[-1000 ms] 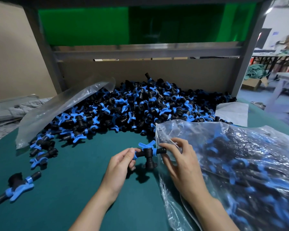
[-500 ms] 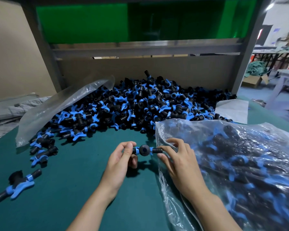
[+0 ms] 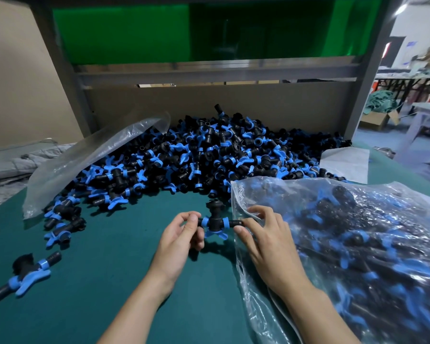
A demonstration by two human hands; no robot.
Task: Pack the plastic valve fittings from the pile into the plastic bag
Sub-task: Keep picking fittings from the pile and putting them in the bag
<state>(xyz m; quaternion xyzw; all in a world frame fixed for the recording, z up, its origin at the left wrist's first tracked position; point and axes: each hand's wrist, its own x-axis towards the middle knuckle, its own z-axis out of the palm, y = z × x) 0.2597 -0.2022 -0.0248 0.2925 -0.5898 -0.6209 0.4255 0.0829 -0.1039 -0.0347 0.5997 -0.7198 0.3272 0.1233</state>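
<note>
Both hands are gripping one valve fitting (image 3: 215, 223) above the green worktop (image 3: 104, 281): the left hand (image 3: 178, 238) is pinching its left stub, the right hand (image 3: 268, 240) is pinching its right stub at the mouth of the plastic bag (image 3: 345, 244). That bag is lying to the right, holding many fittings. The pile (image 3: 196, 157) is sitting behind the hands. A stray fitting (image 3: 26, 275) is lying at far left.
</note>
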